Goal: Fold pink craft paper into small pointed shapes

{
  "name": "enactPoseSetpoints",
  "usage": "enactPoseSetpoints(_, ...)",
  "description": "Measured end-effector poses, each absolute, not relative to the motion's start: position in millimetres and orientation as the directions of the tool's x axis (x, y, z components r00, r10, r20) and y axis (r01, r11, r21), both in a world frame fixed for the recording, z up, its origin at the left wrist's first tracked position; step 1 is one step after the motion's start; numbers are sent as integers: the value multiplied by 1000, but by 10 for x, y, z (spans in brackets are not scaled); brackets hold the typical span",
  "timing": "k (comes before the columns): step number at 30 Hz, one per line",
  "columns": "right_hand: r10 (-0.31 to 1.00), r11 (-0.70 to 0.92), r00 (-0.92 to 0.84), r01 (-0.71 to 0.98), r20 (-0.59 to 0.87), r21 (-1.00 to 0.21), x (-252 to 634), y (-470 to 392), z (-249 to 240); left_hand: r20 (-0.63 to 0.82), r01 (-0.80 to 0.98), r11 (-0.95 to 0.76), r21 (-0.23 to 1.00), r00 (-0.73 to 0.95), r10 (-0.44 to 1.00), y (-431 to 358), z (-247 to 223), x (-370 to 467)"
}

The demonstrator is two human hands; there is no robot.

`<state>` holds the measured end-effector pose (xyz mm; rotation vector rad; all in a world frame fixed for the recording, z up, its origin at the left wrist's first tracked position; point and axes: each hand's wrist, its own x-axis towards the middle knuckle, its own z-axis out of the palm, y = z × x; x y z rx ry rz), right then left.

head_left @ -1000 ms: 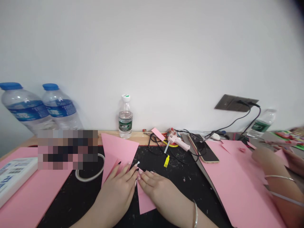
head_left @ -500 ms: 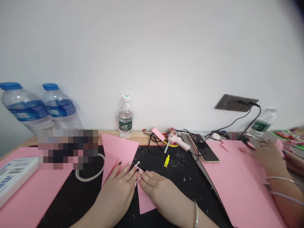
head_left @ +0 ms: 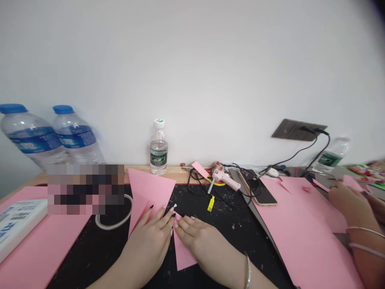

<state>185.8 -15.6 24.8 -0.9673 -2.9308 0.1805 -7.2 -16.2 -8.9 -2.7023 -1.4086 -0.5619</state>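
Observation:
My left hand (head_left: 150,237) lies flat with its fingers stretched out over a piece of pink paper (head_left: 153,182), whose upper part shows beyond the fingertips. Close beside it, my right hand (head_left: 203,239) rests flat, fingers extended, on a narrower pink paper piece (head_left: 184,257). The fingertips of both hands nearly meet. A small white scrap (head_left: 175,206) shows at the left fingertips. Whether the two pink areas are one folded sheet is hidden under the hands. Beneath everything is a black mat (head_left: 224,241).
A roll of tape (head_left: 113,227) and a white box (head_left: 22,222) are at left. Behind stand a small water bottle (head_left: 159,150), a glue gun (head_left: 225,179) with cables and a phone (head_left: 261,190). Another person's hand (head_left: 345,200) works over pink sheets (head_left: 303,237) at right.
My hands and the paper beneath them stay in place. At the right, the other person's hand has shifted slightly to the right.

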Motion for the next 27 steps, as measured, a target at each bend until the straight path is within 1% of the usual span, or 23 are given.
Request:
enactPoseSetpoints(8,595,797,-803,590,2,-126,1851,-158,262,290,787,-610,93,564,773,-145,-95,-108)
enactPoseSetpoints(17,598,793,-801,592,1,-141,1849,-165,254,249,811,-574,112,536,806,-161,-31,-68)
enactPoseSetpoints(21,598,791,-801,593,-15,-147,1854,-164,251,276,817,-570,93,529,803,-169,-44,-60)
enactPoseSetpoints(27,604,782,-796,600,-31,-165,1851,-158,264,391,850,-520,87,451,802,-192,-18,-33)
